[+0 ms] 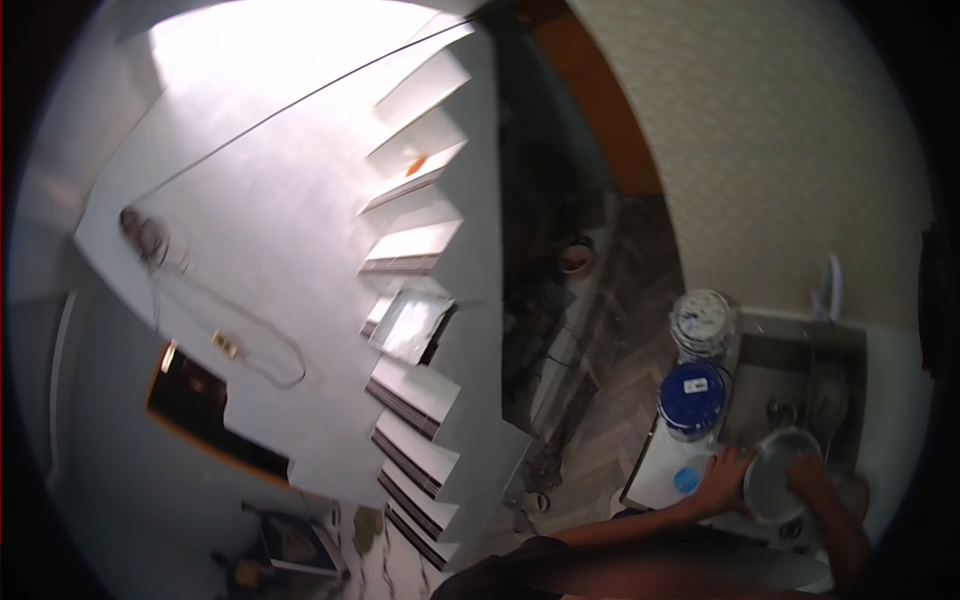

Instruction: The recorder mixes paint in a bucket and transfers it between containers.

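A round, pale grey-white bucket [768, 490] stands tilted at the sink's near edge, its mouth facing me. My left hand [722, 482] grips its left rim, fingers laid against the side. Over the mouth, my right hand [808, 474] reaches inside from the right. Its fingers are dark and blurred, so I cannot make out whether they hold anything. A small light-blue round piece [686, 480] lies on the white counter, left of my left hand. Just beyond it stands a tub with a blue lid [692, 390].
Behind the blue-lidded tub is a white, stained bucket [702, 318]. A metal sink [770, 365] with a tap lies to the right. Left of the counter are a wood-patterned floor [625, 330] and white stairs [420, 395] with a tray-like panel. A cable [300, 98] crosses above.
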